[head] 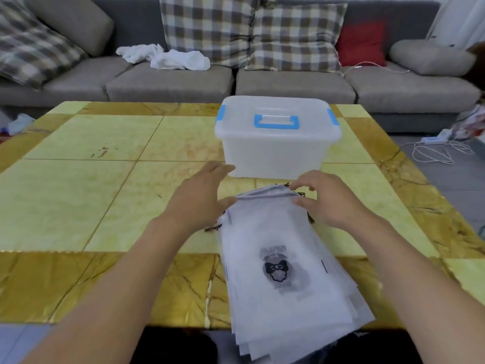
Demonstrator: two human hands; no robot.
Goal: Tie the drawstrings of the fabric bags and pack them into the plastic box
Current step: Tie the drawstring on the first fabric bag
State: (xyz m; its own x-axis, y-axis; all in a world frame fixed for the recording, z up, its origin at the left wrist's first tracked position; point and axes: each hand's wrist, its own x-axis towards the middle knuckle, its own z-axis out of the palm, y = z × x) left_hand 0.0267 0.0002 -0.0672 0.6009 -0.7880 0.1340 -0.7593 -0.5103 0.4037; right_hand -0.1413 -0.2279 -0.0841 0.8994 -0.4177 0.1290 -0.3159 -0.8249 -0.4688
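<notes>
A stack of several white fabric bags [283, 279] lies on the near middle of the table and hangs over its front edge; the top bag bears a dark printed logo. My left hand [199, 198] rests at the top left corner of the top bag, thumb against its hem, fingers stretched forward. My right hand [322, 198] pinches the top right corner of that bag's mouth. Dark drawstring ends [214, 228] peek out under my left hand. The translucent plastic box [275, 151] with blue latches and handle stands just beyond, its lid on.
The yellow and gold tiled table [105, 193] spreads to the left and right of the bags. A grey sofa [170, 82] with plaid cushions and white cloths [168, 57] runs behind it. Cables and a power strip [435, 145] lie on the floor at right.
</notes>
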